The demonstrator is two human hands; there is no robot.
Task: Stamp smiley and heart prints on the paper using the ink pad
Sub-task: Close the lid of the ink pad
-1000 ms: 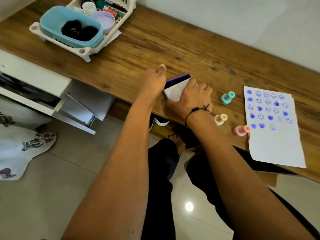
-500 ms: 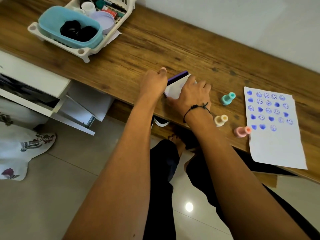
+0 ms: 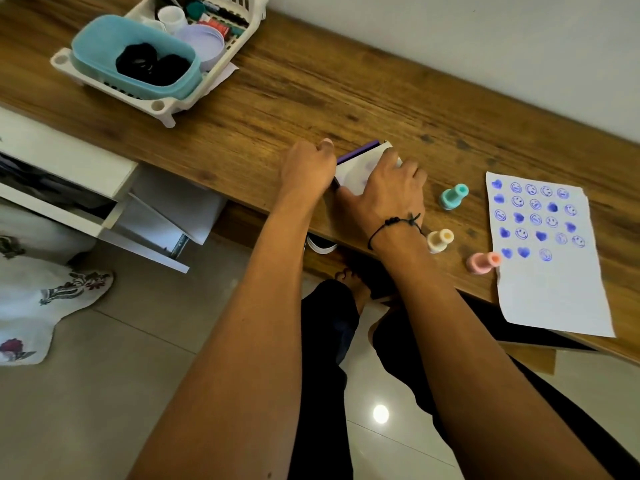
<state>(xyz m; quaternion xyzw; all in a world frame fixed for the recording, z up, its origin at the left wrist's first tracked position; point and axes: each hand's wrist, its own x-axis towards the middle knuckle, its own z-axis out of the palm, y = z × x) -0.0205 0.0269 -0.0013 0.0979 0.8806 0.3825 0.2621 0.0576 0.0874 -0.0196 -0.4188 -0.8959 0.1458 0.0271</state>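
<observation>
Both hands are on the ink pad [image 3: 356, 164], a small white case with a purple edge, near the wooden desk's front edge. My left hand [image 3: 306, 169] grips its left side; my right hand [image 3: 388, 192] lies over its white lid, which sits nearly flat. Three small stamps lie on their sides to the right: a teal stamp [image 3: 453, 196], a cream stamp [image 3: 439, 240] and a pink stamp [image 3: 482, 262]. The white paper [image 3: 550, 292] further right carries several rows of blue smiley and heart prints on its upper half.
A white rack [image 3: 162, 107] at the desk's back left holds a teal tub [image 3: 86, 51] and small jars. An open white drawer [image 3: 114, 216] sticks out below the desk [image 3: 311, 84] on the left. My legs are under the desk edge.
The ink pad's white lid has dropped lower under my right hand, so less of the purple pad shows. Both hands stay on the case.
</observation>
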